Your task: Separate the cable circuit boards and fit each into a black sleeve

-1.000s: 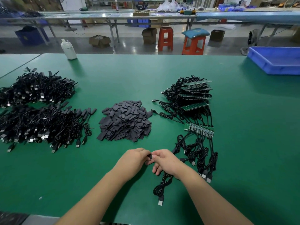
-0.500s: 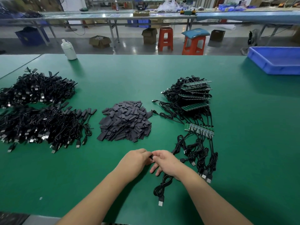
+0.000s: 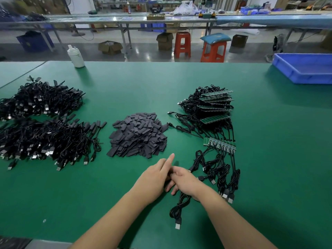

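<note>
Left hand: my left hand (image 3: 154, 178) sits at the near middle of the green table (image 3: 269, 159), pressed against my right, its index finger stretched straight toward the far side; what the other fingers grip, I cannot tell.
Right hand: my right hand (image 3: 185, 180) lies over a small dark piece where both hands meet, fingers loosely bent; the piece is too hidden to name, so I cannot tell if I am pinching it.
Cable: 1 black coiled cable (image 3: 179, 207) runs out from under my right hand toward me, its USB plug lying nearest.
Board strip: a joined row of small circuit boards (image 3: 220, 143) lies just right and far of my hands, its cables trailing toward me.
Board stack: more green board strips (image 3: 214, 106) are piled farther off on the right, amid tangled leads.
Sleeves: the heap of black sleeves (image 3: 138, 135) rests just beyond my hands, centre.
Done cables: 2 big heaps of black cables (image 3: 45, 126) fill the left.
Bottle: a white bottle (image 3: 76, 56) stands at the far left edge.
Bin: a blue bin (image 3: 303, 69) sits far right.
</note>
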`<state>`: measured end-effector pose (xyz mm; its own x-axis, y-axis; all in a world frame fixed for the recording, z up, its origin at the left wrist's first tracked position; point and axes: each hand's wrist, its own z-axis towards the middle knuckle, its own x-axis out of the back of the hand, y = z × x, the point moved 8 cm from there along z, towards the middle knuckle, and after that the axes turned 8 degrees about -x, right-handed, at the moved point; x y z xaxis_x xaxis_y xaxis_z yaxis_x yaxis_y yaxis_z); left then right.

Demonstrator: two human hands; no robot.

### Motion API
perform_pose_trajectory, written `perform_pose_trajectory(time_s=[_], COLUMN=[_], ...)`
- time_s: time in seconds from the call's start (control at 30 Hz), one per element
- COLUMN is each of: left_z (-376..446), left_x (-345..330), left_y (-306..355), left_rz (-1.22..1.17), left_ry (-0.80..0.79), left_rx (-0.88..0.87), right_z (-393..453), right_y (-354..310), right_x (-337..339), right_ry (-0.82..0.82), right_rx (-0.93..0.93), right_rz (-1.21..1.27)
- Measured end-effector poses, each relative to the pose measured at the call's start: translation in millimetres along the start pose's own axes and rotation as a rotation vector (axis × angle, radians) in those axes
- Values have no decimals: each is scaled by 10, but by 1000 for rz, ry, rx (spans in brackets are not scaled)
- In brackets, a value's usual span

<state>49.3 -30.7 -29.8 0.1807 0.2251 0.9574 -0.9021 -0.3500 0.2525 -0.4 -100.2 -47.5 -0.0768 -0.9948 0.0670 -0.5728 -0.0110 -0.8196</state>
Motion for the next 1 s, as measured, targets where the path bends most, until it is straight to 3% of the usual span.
perform_pose_trajectory(time_s=[0.13, 0.2, 0.3, 0.37, 0.43, 0.53, 0.6, 0.7, 0.8, 0.9, 1.0], left_z=[-165, -239, -243, -203, -195, -212, -229, -298, -455, -565, -549], left_x=[111, 111, 42, -54, -106, -85, -14, 267, 723, 1063, 1151], left_y=[-220, -273, -179, -75, -39, -116, -189, -504, -1056, -1682, -2254], left_rz=[-466, -553, -693, -932, -1134, -1119, -1082, -986, -681, -417, -137], left_ry=[329, 397, 322, 251, 238, 214, 214, 338, 470, 518, 326], left_rx=[358, 464, 483, 499, 541, 602, 608, 671, 735, 777, 829], right_z=[26, 36, 55, 92, 126, 152, 142, 107, 8, -53, -87], right_y=[-10, -22, -96, -170, -243, -347, -429, -547, -633, -565, -408], right_x=[61, 154, 270, 303, 311, 285, 274, 441, 801, 1285, 1680], right_ry=[53, 107, 164, 169, 188, 188, 200, 385, 675, 849, 916], right_rx=[4, 19, 82, 110, 112, 119, 118, 143, 221, 153, 26], right_rz=[169, 342, 670, 880, 959, 927, 706, -89, -769, -1030, -1110])
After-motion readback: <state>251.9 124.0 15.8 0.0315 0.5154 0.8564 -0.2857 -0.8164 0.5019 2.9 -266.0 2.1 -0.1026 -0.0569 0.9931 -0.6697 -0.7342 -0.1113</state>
